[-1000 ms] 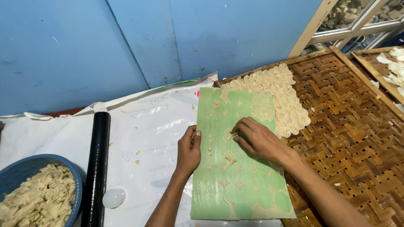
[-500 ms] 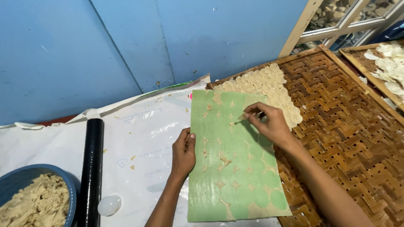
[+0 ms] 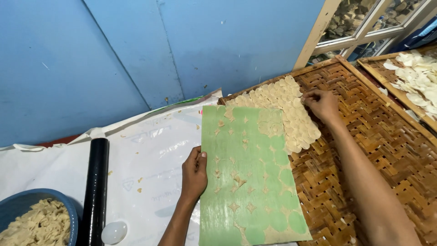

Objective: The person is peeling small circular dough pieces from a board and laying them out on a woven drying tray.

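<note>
A green mat (image 3: 248,177) carrying thin cut dough lies half on the white plastic sheet (image 3: 150,150), half on a woven bamboo tray (image 3: 364,136). My left hand (image 3: 195,175) presses on the mat's left edge. My right hand (image 3: 322,104) rests fingers-down at the right edge of a patch of pale round dough discs (image 3: 284,111) laid out on the tray; whether it pinches a disc I cannot tell. Round gaps and star-shaped dough scraps remain on the mat.
A black rolling pin (image 3: 94,191) lies at the left beside a blue bowl (image 3: 27,200) of dough scraps and a small white round lid (image 3: 114,231). A second tray with discs (image 3: 416,77) sits at the far right. A blue wall stands behind.
My right hand has left the green mat and moved up and right to the discs on the bamboo tray. My left hand has stayed on the mat's edge.
</note>
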